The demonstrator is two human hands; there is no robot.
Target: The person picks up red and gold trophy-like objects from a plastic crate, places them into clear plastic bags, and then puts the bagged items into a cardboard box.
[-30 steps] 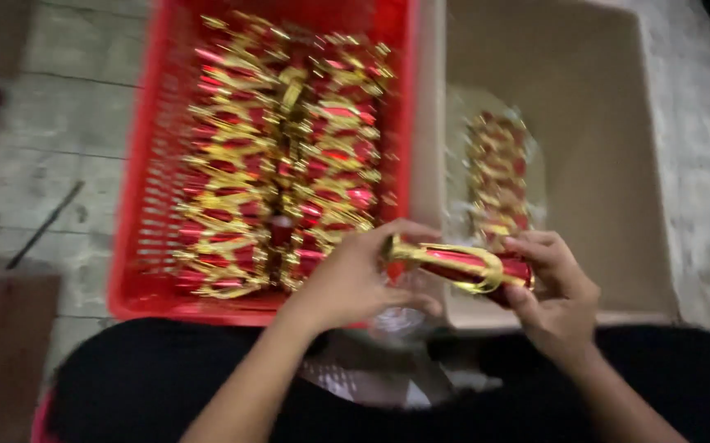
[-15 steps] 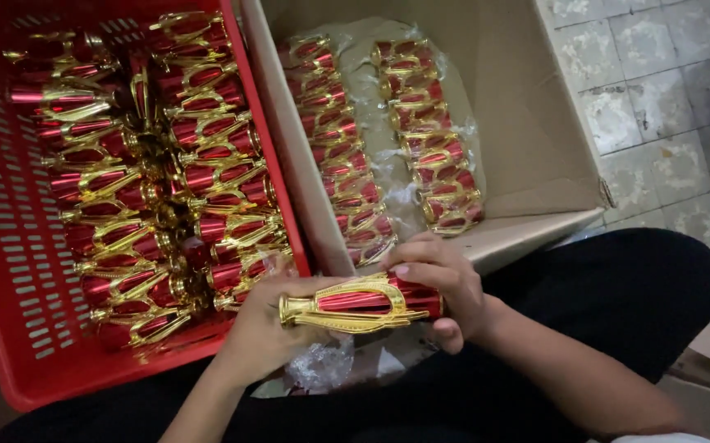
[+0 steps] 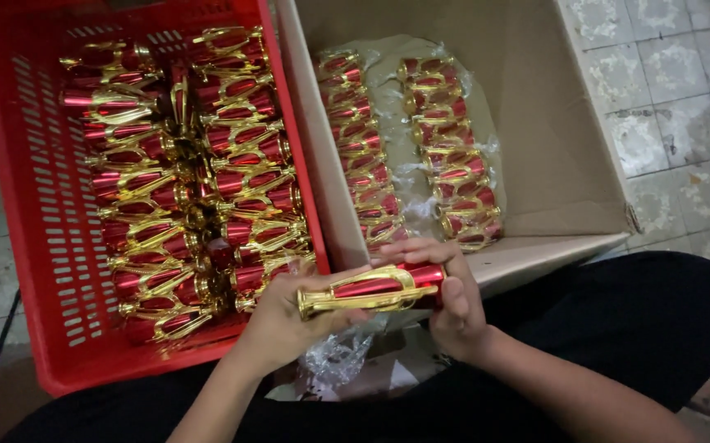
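the red-and-gold trophy cup (image 3: 375,289) lies on its side between both hands, held just above the lap. the left hand (image 3: 289,316) closes around its gold base end from below, fingers wrapped under the flared foot, while the right hand (image 3: 445,295) closes over the red cup end, thumb and fingers curled around it from the far side. the piece spans the gap between the two grips, its gold handle facing up.

directly beyond the hands sits the near flap of the cardboard box (image 3: 552,148), so the trophy hovers just short of that edge. inside the box, two rows of packed trophies (image 3: 408,148) lie on a clear plastic sheet (image 3: 388,90) along the left side — the right half of the box floor is bare cardboard. the box's left wall touches the red plastic crate (image 3: 18,205), whose slotted walls hold a dense heap of loose trophies (image 3: 187,172) filling most of its middle; a strip of bare crate floor shows along its left wall.

below the hands, a crumpled bit of clear plastic wrap (image 3: 334,361) rests on the lap, against dark trousers (image 3: 617,328). pale, worn floor tiles (image 3: 666,90) lie to the right of the box — open floor there, and another strip at the far left beside the crate.
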